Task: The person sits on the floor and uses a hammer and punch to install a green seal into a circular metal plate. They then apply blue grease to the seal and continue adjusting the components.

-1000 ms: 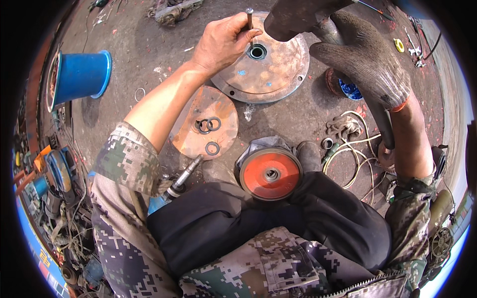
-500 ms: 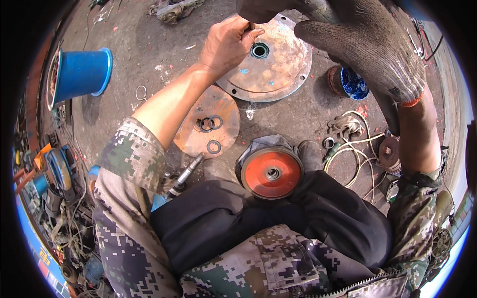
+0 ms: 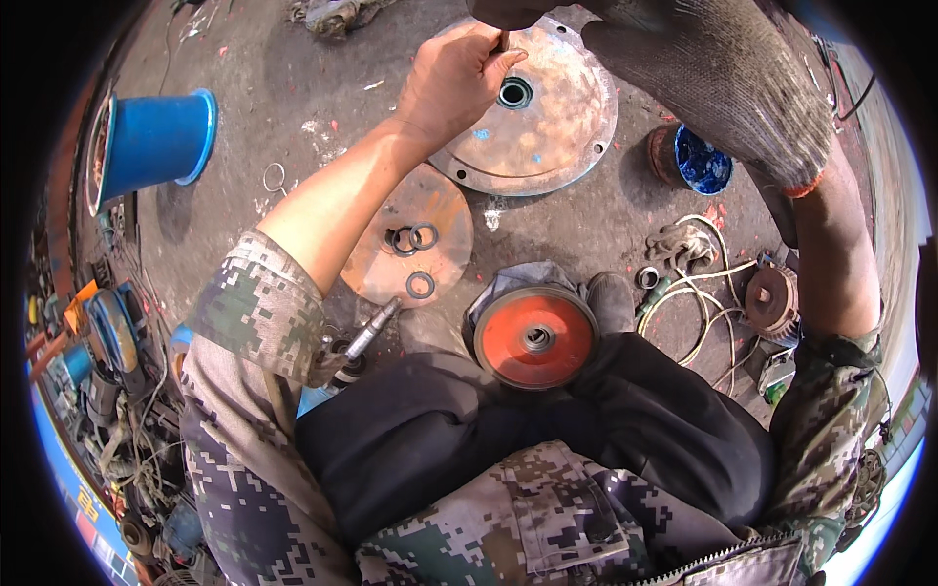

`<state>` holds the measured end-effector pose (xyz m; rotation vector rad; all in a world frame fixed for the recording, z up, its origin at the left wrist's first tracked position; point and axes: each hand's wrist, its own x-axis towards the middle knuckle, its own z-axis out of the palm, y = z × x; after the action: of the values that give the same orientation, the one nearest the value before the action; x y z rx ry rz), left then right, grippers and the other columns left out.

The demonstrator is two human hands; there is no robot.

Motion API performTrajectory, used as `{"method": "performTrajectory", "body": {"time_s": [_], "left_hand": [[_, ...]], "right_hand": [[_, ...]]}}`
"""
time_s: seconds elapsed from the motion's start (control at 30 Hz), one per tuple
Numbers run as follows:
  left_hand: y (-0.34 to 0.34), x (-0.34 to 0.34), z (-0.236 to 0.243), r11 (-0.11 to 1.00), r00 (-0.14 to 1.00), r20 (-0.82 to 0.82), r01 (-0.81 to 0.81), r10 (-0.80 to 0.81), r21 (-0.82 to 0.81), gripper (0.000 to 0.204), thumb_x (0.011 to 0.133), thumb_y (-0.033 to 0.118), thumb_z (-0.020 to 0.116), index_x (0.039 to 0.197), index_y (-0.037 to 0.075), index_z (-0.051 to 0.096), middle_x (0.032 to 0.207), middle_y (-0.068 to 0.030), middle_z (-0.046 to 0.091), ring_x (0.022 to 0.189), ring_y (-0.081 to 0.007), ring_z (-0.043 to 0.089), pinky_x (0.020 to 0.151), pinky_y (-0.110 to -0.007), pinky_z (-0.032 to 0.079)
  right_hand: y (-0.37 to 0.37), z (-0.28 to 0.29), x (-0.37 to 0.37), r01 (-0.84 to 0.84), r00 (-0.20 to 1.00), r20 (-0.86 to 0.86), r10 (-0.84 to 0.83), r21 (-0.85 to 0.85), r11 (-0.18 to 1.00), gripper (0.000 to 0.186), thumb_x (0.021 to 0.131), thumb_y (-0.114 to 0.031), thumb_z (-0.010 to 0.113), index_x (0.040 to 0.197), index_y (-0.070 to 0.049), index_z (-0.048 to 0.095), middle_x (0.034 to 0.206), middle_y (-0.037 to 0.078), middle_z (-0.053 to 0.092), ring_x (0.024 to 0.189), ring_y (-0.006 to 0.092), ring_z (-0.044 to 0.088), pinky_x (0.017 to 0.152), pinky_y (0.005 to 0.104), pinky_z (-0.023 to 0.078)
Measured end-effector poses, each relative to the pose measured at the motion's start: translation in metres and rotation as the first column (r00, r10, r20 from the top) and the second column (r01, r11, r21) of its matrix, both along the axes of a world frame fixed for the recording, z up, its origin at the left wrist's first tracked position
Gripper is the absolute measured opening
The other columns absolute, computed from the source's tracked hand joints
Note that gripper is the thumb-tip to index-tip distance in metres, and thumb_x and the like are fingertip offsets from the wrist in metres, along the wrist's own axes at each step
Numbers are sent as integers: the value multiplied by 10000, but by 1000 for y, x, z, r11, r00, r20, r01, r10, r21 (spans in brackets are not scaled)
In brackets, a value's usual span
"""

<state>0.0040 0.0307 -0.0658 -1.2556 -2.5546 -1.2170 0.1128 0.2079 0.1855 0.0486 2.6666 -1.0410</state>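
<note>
My bare left hand (image 3: 454, 86) is closed in a pinch above a large round metal flange plate (image 3: 562, 122). What its fingertips hold is hidden; they meet a gloved fingertip of the other hand. On my right hand (image 3: 718, 83) is a dirty knitted glove with an orange cuff edge. Its thumb and a finger stand apart, pointing left, and the top edge of the view cuts off part of it. The plate has a central hole with a dark rim and bolt holes around its edge. Between my legs rests an orange-red wheel-like disc (image 3: 532, 361) with a metal hub.
A rusty round plate (image 3: 445, 210) bears several dark rings (image 3: 420, 284); beside it lies a metal shaft (image 3: 373, 327). A blue flanged cylinder (image 3: 161, 145) stands left. At right are a can of blue paint (image 3: 702, 166), a coiled pale hose (image 3: 689, 337) and a rusty motor-like part (image 3: 772, 301).
Both hands have shifted slightly to the right. The right forearm has swung a little outward, showing more of the rusty part. The floor items rest as before.
</note>
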Motion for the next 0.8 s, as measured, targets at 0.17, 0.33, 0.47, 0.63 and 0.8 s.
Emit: {"method": "performTrajectory", "body": {"time_s": [0.17,0.33,0.47,0.63,0.8], "left_hand": [[-19,-6,4,998,996,69,-54,56,-20,213,953,255,766,1034,66,712,821,-133,709,723,-331,700,665,-413,560],[-2,5,26,1000,984,175,-6,8,-12,207,1015,258,712,1066,61,750,865,-44,787,816,-116,770,709,-276,593],[-15,12,16,997,986,168,34,-23,-63,227,1016,283,716,1079,67,751,877,-38,784,833,-119,768,716,-281,594],[-6,15,9,997,985,166,63,-55,-42,195,1010,240,728,1066,54,749,869,-45,773,805,-115,753,703,-269,578],[-5,19,16,994,993,38,112,-111,-8,162,981,204,750,1022,49,725,818,-75,728,734,-175,708,657,-316,544]], "right_hand": [[5,-60,14,-42,872,-480,98,126,991,372,864,-117,623,1221,-14,642,969,186,717,885,337,727,766,417,558],[25,-16,23,291,952,193,-237,-339,895,424,855,-126,677,1255,8,632,951,91,667,858,199,691,695,343,540],[30,-49,33,308,951,148,-271,-414,856,448,854,-109,703,1280,8,623,1023,63,641,867,157,649,682,319,530],[33,-51,44,354,935,191,-299,-439,826,466,857,-86,705,1304,3,606,1071,50,628,880,151,632,694,325,534],[30,-55,45,318,948,123,-294,-415,852,469,864,-75,692,1316,0,594,1052,60,631,839,140,654,662,312,542]]}}
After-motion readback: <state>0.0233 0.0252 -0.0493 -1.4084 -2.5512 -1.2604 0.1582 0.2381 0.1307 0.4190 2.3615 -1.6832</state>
